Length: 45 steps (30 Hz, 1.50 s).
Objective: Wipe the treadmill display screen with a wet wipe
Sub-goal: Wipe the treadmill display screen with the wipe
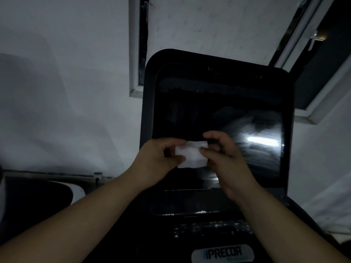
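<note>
We hold the folded white wet wipe (191,155) in front of the lower edge of the dark treadmill display screen (218,118), our left hand (161,158) pinching its left side and our right hand (226,158) pinching its right. Whether the wipe touches the glass, we cannot tell. The screen's upper part is uncovered. The console (209,230) below is dim; a Precor badge (223,253) shows.

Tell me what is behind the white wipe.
Behind the wipe, pinched by the left hand and right hand, is the dark screen. The patch directly behind it is covered.
</note>
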{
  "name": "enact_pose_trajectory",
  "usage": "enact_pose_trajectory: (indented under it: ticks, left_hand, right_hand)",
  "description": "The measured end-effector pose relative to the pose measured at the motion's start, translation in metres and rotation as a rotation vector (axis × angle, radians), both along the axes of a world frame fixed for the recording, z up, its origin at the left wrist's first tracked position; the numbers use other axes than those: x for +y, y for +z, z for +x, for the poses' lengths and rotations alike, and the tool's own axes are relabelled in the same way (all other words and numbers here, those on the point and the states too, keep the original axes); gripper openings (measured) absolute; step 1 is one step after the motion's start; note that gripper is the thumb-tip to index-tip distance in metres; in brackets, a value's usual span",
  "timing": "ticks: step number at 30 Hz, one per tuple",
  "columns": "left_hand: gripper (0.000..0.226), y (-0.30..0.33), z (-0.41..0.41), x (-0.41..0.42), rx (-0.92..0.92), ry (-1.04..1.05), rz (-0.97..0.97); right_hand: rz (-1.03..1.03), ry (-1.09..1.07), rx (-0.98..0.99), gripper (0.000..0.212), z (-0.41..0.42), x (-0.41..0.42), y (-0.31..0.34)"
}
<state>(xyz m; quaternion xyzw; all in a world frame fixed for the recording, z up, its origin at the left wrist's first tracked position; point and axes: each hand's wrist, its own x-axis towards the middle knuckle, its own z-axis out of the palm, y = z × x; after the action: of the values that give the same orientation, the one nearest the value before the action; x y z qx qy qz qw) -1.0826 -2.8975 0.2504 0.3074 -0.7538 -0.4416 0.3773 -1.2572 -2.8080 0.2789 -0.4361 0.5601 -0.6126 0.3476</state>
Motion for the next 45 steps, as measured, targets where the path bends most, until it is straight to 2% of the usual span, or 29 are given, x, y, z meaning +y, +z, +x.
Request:
enact_pose_trajectory:
  ticks: [4, 7, 9, 12, 15, 19, 21, 24, 31, 35, 39, 45]
  left_hand:
    - [0.025, -0.003, 0.0, -0.002, -0.094, 0.121, -0.323]
    - [0.01, -0.004, 0.002, -0.007, -0.092, 0.166, -0.388]
    - [0.008, -0.005, 0.003, -0.012, -0.111, 0.177, -0.373]
    - [0.011, -0.009, 0.005, -0.02, -0.164, 0.232, -0.418]
    - [0.041, -0.01, 0.01, -0.025, -0.259, 0.353, -0.598]
    - [0.084, -0.015, 0.02, -0.031, -0.508, 0.384, -0.811]
    - [0.105, -0.019, 0.023, -0.031, -0.638, 0.341, -0.811]
    - [0.122, -0.023, 0.026, -0.031, -0.702, 0.284, -0.794]
    - [0.125, -0.025, 0.033, -0.029, -0.762, 0.2, -0.791]
    - [0.125, -0.026, 0.028, -0.023, -0.813, 0.202, -0.822]
    - [0.128, -0.022, 0.021, -0.019, -0.853, 0.219, -0.837]
    - [0.126, -0.02, 0.019, -0.011, -0.892, 0.215, -0.867]
  right_hand:
    - [-0.001, 0.079, 0.354, 0.032, 0.002, -0.001, -0.008]
    - [-0.054, -0.062, 0.58, 0.016, 0.001, -0.009, -0.017]
    - [-0.06, -0.076, 0.543, 0.013, 0.002, -0.014, -0.019]
    - [0.04, 0.055, 0.4, 0.008, 0.007, -0.024, -0.021]
    - [-0.062, -0.107, 0.596, 0.008, 0.0, -0.049, -0.005]
    - [-0.458, -0.489, 1.203, 0.005, -0.009, -0.097, 0.043]
    - [-0.551, -0.478, 1.433, 0.006, -0.008, -0.12, 0.042]
    - [-0.473, -0.305, 1.603, 0.016, -0.007, -0.131, 0.011]
    - [-0.438, 0.059, 1.627, 0.029, 0.001, -0.029, -0.092]
    - [-0.429, 0.086, 1.643, 0.031, -0.002, -0.008, -0.119]
    - [-0.381, -0.133, 1.58, 0.031, -0.025, -0.012, -0.106]
    - [-0.018, -0.717, 1.25, 0.044, -0.119, 0.017, -0.105]
